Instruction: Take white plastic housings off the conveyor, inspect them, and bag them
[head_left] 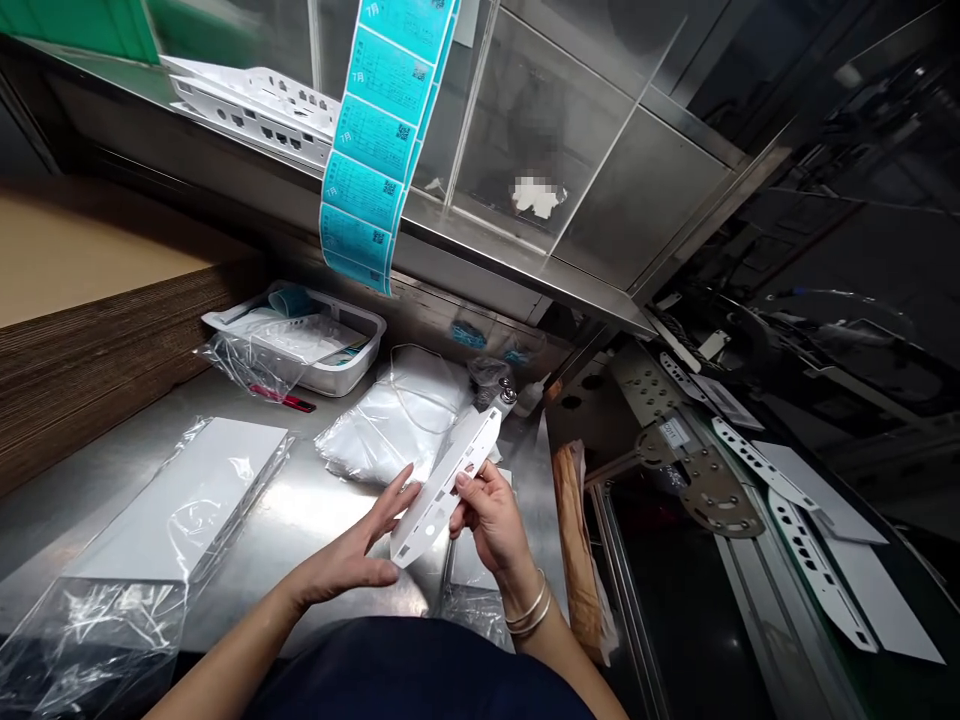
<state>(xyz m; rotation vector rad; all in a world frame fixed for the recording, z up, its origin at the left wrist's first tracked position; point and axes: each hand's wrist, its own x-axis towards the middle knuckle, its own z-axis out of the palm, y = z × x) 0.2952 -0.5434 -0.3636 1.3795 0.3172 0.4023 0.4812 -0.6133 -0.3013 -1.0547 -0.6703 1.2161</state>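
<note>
While both hands are gripping a flat white perforated panel (448,484) | left hand (360,545) fingers pinching lower edge | right hand (491,515) fingers clasping middle | glossy steel bench (315,520) lying beneath.

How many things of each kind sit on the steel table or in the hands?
White perforated panel, held by left hand and right hand: 1
White tray: 1
Red pen: 1
Bagged white flat panel: 1
Heap of clear bags: 1
Total: 5

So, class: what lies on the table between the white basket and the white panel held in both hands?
In the head view, a heap of clear plastic bags lies between the basket and the panel.
</note>
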